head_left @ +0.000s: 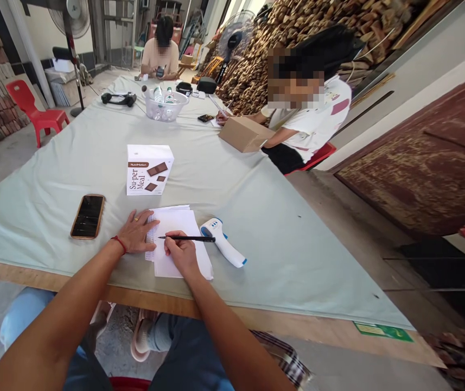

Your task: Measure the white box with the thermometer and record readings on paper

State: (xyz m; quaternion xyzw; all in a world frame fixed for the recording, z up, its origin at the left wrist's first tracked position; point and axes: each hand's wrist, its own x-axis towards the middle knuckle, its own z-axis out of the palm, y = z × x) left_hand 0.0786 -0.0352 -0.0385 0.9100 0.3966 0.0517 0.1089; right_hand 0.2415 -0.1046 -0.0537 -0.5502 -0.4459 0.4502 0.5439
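Observation:
A white sheet of paper (183,221) lies on a small stack of paper in front of me. My right hand (181,252) rests on it, fingers closed around a black pen (193,238) that points left. My left hand (137,232) lies with fingers spread over the left edge of the paper; it wears a ring and a red bracelet. Just right of the paper is a white and blue infrared thermometer (228,247). Left of my left hand lies a phone (88,216) in a brown case. Beyond the paper stands a white Su-per Meal box (150,169).
A pale cloth covers the table (297,260). Farther back are a clear plastic basin (163,111) with bottles, a black headset-like object (119,99) and a cardboard box (245,134). Two people sit at the table, far end and right. A red chair (49,117) stands left.

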